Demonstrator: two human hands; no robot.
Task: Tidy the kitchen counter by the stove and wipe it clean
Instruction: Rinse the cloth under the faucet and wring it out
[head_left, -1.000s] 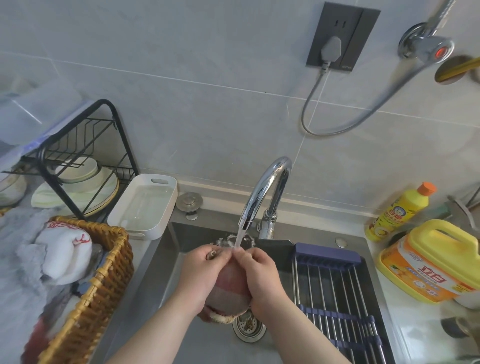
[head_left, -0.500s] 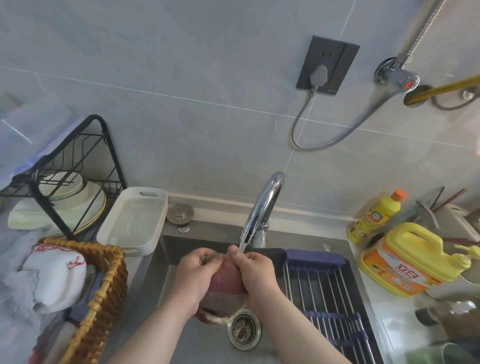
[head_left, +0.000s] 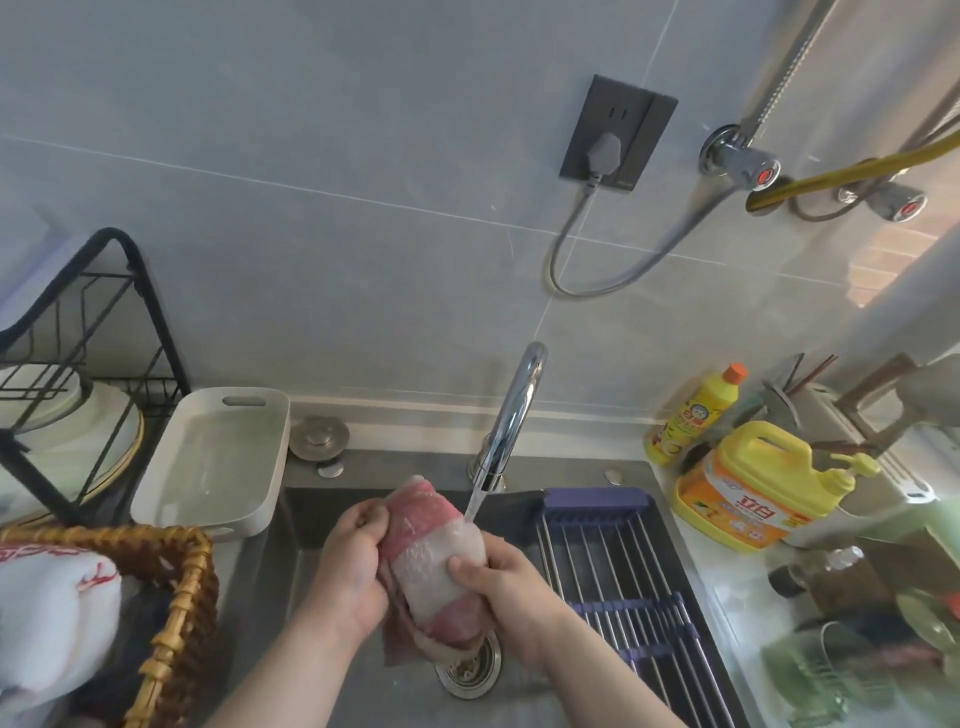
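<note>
A pink cloth (head_left: 431, 561) is held above the sink (head_left: 293, 582). It is gripped at its 9 o'clock side by the left hand (head_left: 353, 566) and at 4 o'clock by the right hand (head_left: 511, 590). Water from the tap (head_left: 511, 421), at 12 o'clock, is received on the cloth.

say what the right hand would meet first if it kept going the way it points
The wet cloth that the right hand grips; just beyond it, probably the left hand holding the cloth's other side.
</note>
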